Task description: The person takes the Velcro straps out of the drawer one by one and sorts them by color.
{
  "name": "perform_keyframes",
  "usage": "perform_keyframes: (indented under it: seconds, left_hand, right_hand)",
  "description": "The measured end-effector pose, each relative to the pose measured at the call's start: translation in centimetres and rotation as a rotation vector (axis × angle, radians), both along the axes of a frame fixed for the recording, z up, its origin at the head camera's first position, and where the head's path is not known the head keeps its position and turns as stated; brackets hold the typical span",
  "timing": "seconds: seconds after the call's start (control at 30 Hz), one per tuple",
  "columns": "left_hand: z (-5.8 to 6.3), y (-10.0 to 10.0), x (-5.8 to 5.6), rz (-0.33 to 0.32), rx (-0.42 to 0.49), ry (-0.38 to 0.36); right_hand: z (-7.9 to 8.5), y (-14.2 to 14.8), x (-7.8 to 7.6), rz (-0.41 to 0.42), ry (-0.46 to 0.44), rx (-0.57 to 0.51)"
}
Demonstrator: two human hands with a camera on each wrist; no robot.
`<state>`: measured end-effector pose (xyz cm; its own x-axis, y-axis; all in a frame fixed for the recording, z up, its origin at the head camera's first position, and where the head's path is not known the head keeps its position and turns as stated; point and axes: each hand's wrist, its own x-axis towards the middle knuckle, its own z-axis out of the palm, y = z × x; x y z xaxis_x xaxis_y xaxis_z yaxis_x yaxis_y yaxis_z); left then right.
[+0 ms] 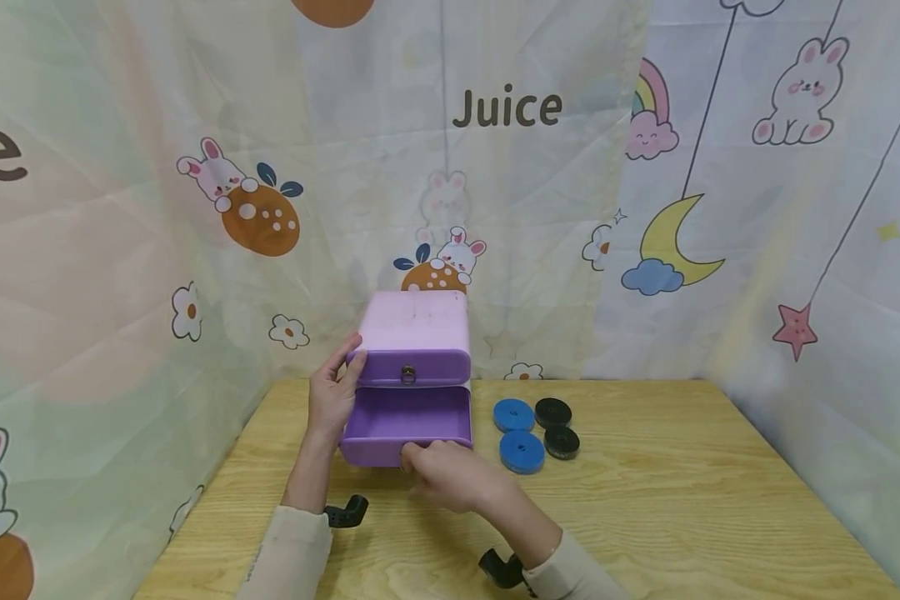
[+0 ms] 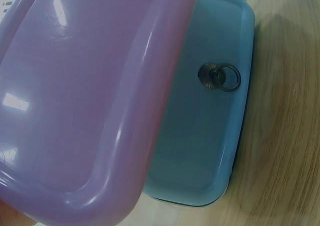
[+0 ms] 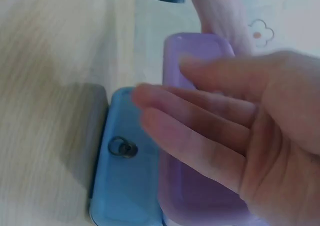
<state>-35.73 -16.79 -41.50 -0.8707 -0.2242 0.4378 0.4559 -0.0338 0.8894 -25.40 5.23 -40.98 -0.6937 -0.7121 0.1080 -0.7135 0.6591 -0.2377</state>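
A small drawer cabinet (image 1: pixel 417 321) with a pale pink top stands on the table. Its purple lower drawer (image 1: pixel 407 414) is pulled out and shows a bare inside. My left hand (image 1: pixel 333 400) lies along the cabinet's left side, thumb at the front corner and fingers fairly straight. At the middle of the pulled-out drawer's front, my right hand (image 1: pixel 453 475) pinches with thumb and index finger where a ring pull would sit; that spot is hidden. Its other fingers (image 3: pixel 195 148) spread loosely below. In both wrist views a closed blue drawer (image 2: pixel 192 116) with a ring pull (image 2: pixel 220 77) sits underneath.
Right of the cabinet lie two blue discs (image 1: pixel 522 451) and two black discs (image 1: pixel 553 412), each with a small centre hole. The closed upper purple drawer has a brass ring (image 1: pixel 408 374). A printed cloth (image 1: pixel 525 208) hangs behind the wooden table (image 1: pixel 682 483).
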Motion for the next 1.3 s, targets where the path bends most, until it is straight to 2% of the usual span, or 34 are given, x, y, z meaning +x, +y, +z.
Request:
perform_keyframes:
  seconds: [0.17,0.33,0.5,0.8,0.97,1.07,1.3]
  left_hand:
    - [0.0,0.1,0.0,0.007,0.003,0.002]
    - [-0.1,0.0,0.0,0.002,0.011,-0.009]
    - [-0.1,-0.1,0.1,-0.009,0.023,-0.018]
    - [0.2,0.1,0.4,-0.018,0.032,-0.03]
    - [0.2,0.2,0.5,-0.012,0.018,-0.046]
    - [0.2,0.2,0.6,-0.007,0.011,-0.055]
    - [0.2,0.1,0.5,-0.003,0.001,-0.047]
  right_hand:
    - [-0.3,-0.5,0.0,-0.037,0.156,-0.004]
    - [-0.4,-0.5,0.0,-0.061,0.229,0.026]
    - [-0.9,-0.4,-0.4,-0.05,0.3,0.006]
    - [-1.6,-0.4,-1.7,-0.119,0.255,-0.05]
    - [-1.6,-0.2,-2.5,-0.12,0.304,-0.152]
    - [-1.7,0.0,-3.0,-0.119,0.302,-0.221]
    - [-1.9,0.3,-4.3,-0.146,0.176,-0.352]
